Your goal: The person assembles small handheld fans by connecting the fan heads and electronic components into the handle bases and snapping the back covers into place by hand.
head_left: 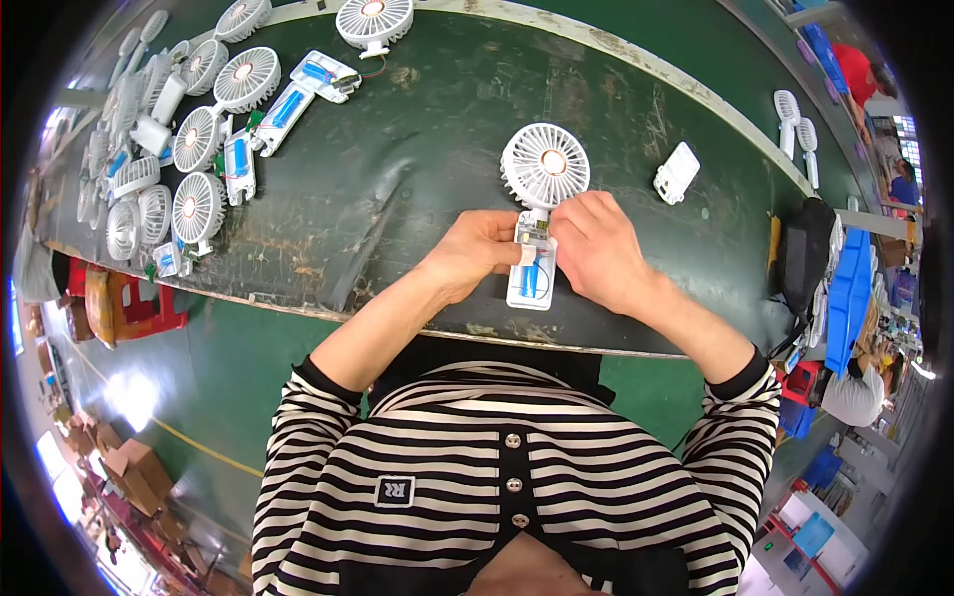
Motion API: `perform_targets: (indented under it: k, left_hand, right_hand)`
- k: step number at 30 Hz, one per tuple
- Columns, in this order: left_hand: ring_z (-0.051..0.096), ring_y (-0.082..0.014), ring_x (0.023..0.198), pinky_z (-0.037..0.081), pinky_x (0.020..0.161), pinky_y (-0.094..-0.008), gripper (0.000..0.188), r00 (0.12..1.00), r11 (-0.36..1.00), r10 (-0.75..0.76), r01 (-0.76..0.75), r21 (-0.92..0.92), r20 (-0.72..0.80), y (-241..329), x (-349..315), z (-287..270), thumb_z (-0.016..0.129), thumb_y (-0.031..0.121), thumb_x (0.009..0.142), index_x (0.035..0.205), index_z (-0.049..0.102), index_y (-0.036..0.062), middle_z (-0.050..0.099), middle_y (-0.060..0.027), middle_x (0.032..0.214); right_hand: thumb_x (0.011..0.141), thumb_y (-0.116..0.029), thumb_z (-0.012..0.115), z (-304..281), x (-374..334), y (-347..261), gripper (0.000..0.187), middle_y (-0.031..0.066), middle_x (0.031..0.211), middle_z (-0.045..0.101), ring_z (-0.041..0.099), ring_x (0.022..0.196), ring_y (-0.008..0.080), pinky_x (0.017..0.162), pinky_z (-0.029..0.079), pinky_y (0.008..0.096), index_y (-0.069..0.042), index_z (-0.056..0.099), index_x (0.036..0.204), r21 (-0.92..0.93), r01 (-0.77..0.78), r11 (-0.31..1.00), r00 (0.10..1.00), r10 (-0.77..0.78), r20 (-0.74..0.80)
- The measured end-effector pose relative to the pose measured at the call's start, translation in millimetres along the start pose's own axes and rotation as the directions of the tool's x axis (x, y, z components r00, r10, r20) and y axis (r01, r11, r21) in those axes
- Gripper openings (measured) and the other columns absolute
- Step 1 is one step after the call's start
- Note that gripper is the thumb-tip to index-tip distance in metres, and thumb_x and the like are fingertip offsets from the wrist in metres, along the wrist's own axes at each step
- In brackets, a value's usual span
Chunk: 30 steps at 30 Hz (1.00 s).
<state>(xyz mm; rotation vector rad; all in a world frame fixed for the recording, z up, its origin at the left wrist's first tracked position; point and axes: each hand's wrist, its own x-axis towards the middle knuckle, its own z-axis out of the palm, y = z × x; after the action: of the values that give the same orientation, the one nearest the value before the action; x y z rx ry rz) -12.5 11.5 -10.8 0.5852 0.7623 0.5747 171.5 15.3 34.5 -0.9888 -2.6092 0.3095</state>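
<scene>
A white handheld fan (pixel 546 166) lies on the green-topped table in front of me, its round head pointing away. Its handle (pixel 532 283) is opened up, showing a blue battery cell, thin wires and a small circuit board. My left hand (pixel 475 256) grips the handle from the left, thumb and fingers closed at its upper part. From the right, my right hand (pixel 601 248) is closed round the neck and upper handle, its fingertips partly hidden. Off to the right lies a loose white handle cover (pixel 678 173).
Several white fans (pixel 199 209) crowd the table's left end, some with opened handles and blue batteries. Another fan (pixel 375 22) lies at the far edge. A black bag (pixel 805 253) is at the right end. A red stool (pixel 149 308) stands below the left edge.
</scene>
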Motion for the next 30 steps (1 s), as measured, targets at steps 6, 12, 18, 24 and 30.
perform_targets:
  k: [6,12,18,24,30]
  left_hand:
    - [0.06,-0.0142,0.083,0.049,0.075,-0.029,0.029,0.999,0.999,-0.037,0.038,-0.031,0.038,8.4,-2.1,1.5,0.055,-0.004,0.077,0.106,0.055,-0.0046,0.061,-0.0077,0.094]
    - [0.06,-0.0146,0.087,0.049,0.078,-0.0294,0.035,0.995,0.996,-0.047,0.053,-0.067,0.088,4.8,-2.0,-5.7,0.059,-0.002,0.076,0.111,0.052,-0.0052,0.061,-0.0083,0.097]
    - [0.06,-0.0154,0.088,0.049,0.08,-0.0303,0.038,0.992,0.988,-0.062,0.076,-0.133,0.109,6.8,-1.5,-5.7,0.061,0.001,0.076,0.112,0.051,-0.0049,0.061,-0.0087,0.098]
    - [0.061,-0.0155,0.087,0.05,0.08,-0.0305,0.038,0.992,0.988,-0.044,0.061,-0.142,0.122,7.4,-1.0,-6.0,0.061,0.0,0.076,0.112,0.051,-0.0051,0.061,-0.009,0.098]
    - [0.061,-0.0154,0.087,0.05,0.079,-0.0298,0.037,0.993,0.99,-0.037,0.051,-0.128,0.112,6.4,-0.7,-6.8,0.062,0.0,0.075,0.11,0.053,-0.0049,0.062,-0.009,0.097]
  right_hand:
    - [0.059,0.004,0.06,-3.9,1.8,2.3,0.02,0.0101,0.083,0.052,0.05,0.078,0.0281,0.073,0.041,0.0375,0.0,0.054,0.077,0.054,-0.01,0.999,1.0,0.01,-0.003]
    - [0.059,0.005,0.06,-7.1,2.8,2.5,0.021,0.0107,0.085,0.052,0.049,0.078,0.0285,0.07,0.041,0.0368,0.0,0.054,0.079,0.091,-0.016,0.996,1.0,0.019,-0.022]
    - [0.058,0.005,0.06,-5.9,4.0,4.7,0.022,0.0108,0.085,0.052,0.049,0.078,0.0278,0.069,0.04,0.0369,0.001,0.054,0.078,0.073,0.012,0.997,1.0,-0.01,-0.029]
    - [0.058,0.004,0.06,-6.3,5.6,5.1,0.021,0.0105,0.084,0.052,0.049,0.078,0.0272,0.068,0.04,0.0368,0.001,0.054,0.077,0.055,0.026,0.998,0.999,-0.025,-0.023]
    - [0.058,0.004,0.059,-5.2,5.6,5.7,0.02,0.0104,0.084,0.052,0.049,0.078,0.0269,0.068,0.04,0.0367,0.001,0.054,0.077,0.044,0.036,0.998,0.999,-0.036,-0.014]
